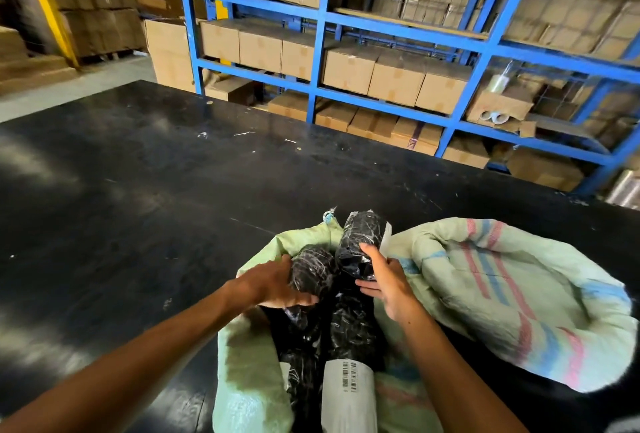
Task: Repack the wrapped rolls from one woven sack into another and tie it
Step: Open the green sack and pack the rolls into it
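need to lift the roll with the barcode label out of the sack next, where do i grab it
Judging by its pose, grip the barcode-labelled roll around its black-wrapped upper body, above the white label, coming from above through the sack mouth. It stands lengthwise among other rolls, so only that upper end looks free to wrap fingers around.

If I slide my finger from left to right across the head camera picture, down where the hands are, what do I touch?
Black table → left hand → left roll → right roll → right hand → striped sack.
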Tool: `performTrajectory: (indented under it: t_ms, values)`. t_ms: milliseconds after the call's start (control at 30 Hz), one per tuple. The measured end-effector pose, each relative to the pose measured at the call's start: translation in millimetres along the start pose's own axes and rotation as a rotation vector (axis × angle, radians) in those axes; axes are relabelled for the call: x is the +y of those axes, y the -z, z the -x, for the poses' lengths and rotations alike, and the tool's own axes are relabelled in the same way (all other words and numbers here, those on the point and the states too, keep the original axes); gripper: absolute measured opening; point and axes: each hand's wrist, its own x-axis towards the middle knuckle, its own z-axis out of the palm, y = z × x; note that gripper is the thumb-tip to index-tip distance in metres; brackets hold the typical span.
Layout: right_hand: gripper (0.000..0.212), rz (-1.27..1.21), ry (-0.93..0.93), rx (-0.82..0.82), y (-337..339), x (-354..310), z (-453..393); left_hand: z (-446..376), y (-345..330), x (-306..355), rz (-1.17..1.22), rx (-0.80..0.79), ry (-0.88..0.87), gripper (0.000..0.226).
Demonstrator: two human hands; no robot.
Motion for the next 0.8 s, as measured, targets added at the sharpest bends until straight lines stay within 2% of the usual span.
performTrajectory:
  t_ms: [67,200,367,500,667,800]
  values:
    - [0.055,0.045,0.022,0.001,4,3,1,-3,-4,5,0.043,-0.043,0.019,0.116]
    - [0.067,0.194,0.096,0.011,9,7,1,1,-6,8,0.063,-0.149,0.07,0.134]
    - [0.07,0.522,0.293,-0.016,7,-4,-1,1,5,7,0.064,-0.078,-0.049,0.131]
    - [0.076,0.649,0.433,-0.068,-6,-19,-10,-3,3,6,0.006,-0.113,-0.083,0.135]
    - [0.081,0.862,0.458,-0.248,-34,-22,-19,-7,2,-6,0.078,-0.103,-0.101,0.135]
    - [0.084,0.915,0.423,-0.285,-48,-14,-21,-17,6,-23,0.201,-0.092,-0.081,0.128]
